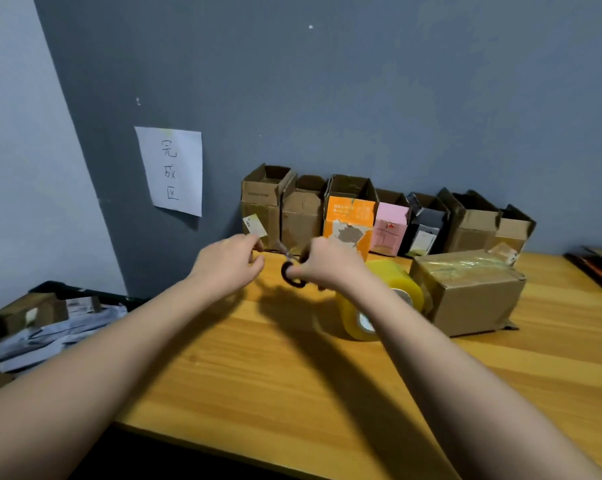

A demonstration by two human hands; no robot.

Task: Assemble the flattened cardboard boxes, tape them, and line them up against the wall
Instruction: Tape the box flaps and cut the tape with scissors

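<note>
- Over the table, my right hand grips black-handled scissors, blades pointing toward my left hand.
- My left fingers are curled in a pinch; what they hold, I cannot tell.
- A tape roll lies beside a taped box.
- Open boxes line the wall.

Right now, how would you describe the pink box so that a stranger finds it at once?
Look at the grey wall behind the wooden table: a row of open-topped boxes stands against it. The pink cardboard box is fourth from the left, between the orange box and the black box, the only pink one.
</note>
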